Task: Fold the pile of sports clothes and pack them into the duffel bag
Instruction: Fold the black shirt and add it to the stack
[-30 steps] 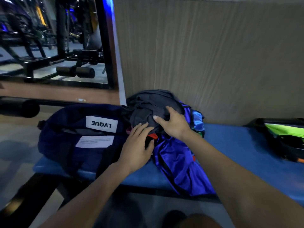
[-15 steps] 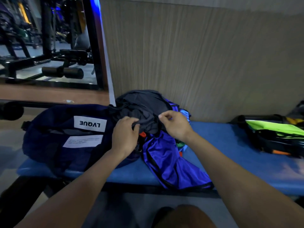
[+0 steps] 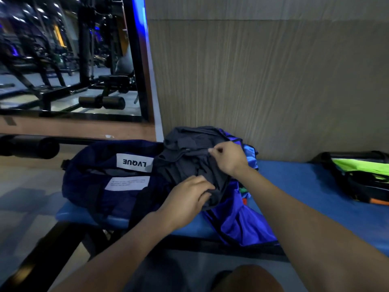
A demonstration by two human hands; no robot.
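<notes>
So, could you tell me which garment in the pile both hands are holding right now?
The dark grey garment on top: left hand and right hand both grip it, while the shiny blue garment lies beneath.

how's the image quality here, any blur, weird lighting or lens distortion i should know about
Head view: dim overall, with a blue light strip casting a cool tint; wide-angle bending curves the blue bench and wall panel; the gym equipment at left is soft and murky; the left hand and right hand on the dark grey garment look reasonably sharp, the forearms at the bottom edge blurred.
</notes>
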